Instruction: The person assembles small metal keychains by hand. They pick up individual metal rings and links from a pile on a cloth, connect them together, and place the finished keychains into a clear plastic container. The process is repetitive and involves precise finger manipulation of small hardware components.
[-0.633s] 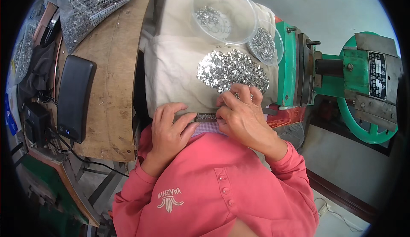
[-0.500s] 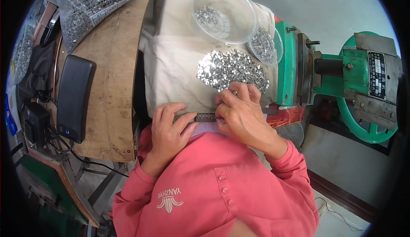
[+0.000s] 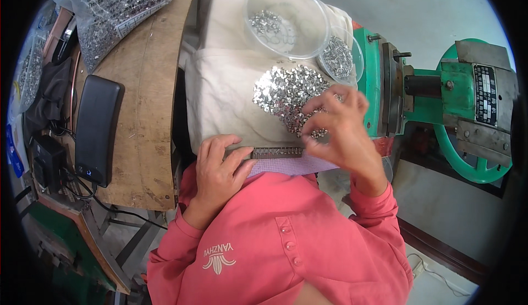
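Observation:
A narrow dark metal strip with a row of small slots [image 3: 278, 151] lies along the near edge of the cloth, with small shiny pieces along it. My left hand [image 3: 217, 162] grips its left end between thumb and fingers. Off the strip's right end, my right hand [image 3: 344, 132] hovers at the near right side of a heap of small silvery metal parts [image 3: 291, 88]. Its fingers are curved and apart, slightly blurred, and I see nothing held in them. The hand covers part of the heap.
Behind the heap stand a large clear tub [image 3: 308, 41] and a smaller clear tub [image 3: 336, 57], both with metal parts. To the right is a green hand press [image 3: 426, 93] with a wheel. A black power bank [image 3: 98, 129] and a bag of parts [image 3: 124, 16] lie on the wooden table [image 3: 146, 112].
My right hand has left the strip and moved up and right to the heap, its fingers spreading. More of the strip now shows. My left hand stays at the strip's left end.

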Available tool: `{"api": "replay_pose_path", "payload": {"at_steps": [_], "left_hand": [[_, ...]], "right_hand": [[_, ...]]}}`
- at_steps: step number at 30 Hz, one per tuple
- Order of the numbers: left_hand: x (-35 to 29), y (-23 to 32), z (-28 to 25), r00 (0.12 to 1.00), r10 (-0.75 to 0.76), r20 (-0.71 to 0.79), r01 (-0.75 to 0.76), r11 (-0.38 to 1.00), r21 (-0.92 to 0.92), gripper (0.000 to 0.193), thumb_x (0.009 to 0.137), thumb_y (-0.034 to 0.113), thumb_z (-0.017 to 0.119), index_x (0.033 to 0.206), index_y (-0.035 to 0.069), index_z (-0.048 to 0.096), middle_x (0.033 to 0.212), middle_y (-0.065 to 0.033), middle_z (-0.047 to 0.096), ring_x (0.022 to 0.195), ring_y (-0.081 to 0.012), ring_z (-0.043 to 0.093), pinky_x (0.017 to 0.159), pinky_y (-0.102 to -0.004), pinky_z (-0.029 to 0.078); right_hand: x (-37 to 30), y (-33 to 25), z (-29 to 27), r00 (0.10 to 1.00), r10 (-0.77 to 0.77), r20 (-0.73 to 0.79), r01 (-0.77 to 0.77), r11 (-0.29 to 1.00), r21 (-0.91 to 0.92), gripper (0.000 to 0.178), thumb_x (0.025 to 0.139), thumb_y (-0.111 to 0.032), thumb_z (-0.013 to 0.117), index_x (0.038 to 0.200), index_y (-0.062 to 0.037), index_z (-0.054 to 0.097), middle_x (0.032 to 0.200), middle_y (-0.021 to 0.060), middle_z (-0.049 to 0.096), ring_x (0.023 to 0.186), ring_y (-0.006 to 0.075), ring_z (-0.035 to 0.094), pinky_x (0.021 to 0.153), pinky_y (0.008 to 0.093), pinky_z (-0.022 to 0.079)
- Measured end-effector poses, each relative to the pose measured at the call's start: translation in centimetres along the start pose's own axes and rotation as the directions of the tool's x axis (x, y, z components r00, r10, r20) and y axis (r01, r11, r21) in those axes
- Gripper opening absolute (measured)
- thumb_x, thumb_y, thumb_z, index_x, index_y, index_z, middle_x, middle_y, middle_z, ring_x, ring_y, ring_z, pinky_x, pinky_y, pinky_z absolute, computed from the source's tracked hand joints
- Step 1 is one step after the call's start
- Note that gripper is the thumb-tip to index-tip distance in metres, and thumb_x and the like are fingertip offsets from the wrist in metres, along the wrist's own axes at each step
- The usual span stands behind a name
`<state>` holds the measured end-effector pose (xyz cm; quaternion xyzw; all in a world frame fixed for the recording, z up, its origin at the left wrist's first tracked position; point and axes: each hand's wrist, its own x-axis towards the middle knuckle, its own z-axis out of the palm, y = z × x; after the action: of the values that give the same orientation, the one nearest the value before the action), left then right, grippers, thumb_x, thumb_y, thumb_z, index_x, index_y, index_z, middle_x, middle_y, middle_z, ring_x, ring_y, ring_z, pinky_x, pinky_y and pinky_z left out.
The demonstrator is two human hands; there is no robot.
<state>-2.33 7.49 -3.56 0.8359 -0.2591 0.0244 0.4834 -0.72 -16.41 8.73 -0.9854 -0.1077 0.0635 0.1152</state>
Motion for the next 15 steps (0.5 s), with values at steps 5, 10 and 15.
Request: {"api": "replay_pose_path", "payload": {"at_steps": [5, 10, 15], "left_hand": [[0.1, 0.4, -0.2, 1.000, 0.012, -0.002, -0.012, 1.000, -0.004, 0.029, 0.068, 0.011, 0.082, 0.095, 0.008, 0.072, 0.105, -0.0100, 0.060, 0.098, -0.0297, 0.055, 0.084, -0.0403, 0.045], [0.4, 1.0, -0.3, 0.995, 0.090, 0.042, -0.092, 0.994, 0.066, 0.029, 0.068, 0.010, 0.082, 0.094, 0.009, 0.071, 0.106, -0.0093, 0.061, 0.097, -0.0288, 0.057, 0.083, -0.0396, 0.045], [0.5, 1.2, -0.2, 0.992, 0.118, 0.040, -0.121, 0.988, 0.093, 0.028, 0.068, 0.010, 0.082, 0.094, 0.010, 0.071, 0.106, -0.0092, 0.062, 0.096, -0.0284, 0.059, 0.083, -0.0390, 0.045]], "right_hand": [[1.8, 3.1, -1.4, 0.924, 0.107, -0.367, -0.172, 0.973, -0.151, 0.010, 0.064, -0.015, 0.077, 0.072, -0.0175, 0.073, 0.101, -0.0070, 0.067, 0.116, 0.0291, 0.049, 0.100, 0.0459, 0.028], [4.2, 7.6, -0.9, 0.815, 0.054, -0.576, -0.228, 0.945, -0.234, 0.010, 0.076, -0.022, 0.079, 0.083, -0.0168, 0.078, 0.098, -0.0056, 0.070, 0.115, 0.0306, 0.049, 0.098, 0.0469, 0.027], [3.1, 7.6, -0.1, 0.866, 0.116, -0.487, -0.170, 0.983, -0.068, 0.010, 0.076, -0.024, 0.080, 0.082, -0.0175, 0.078, 0.095, -0.0041, 0.070, 0.109, 0.0279, 0.051, 0.096, 0.0444, 0.030]]}}
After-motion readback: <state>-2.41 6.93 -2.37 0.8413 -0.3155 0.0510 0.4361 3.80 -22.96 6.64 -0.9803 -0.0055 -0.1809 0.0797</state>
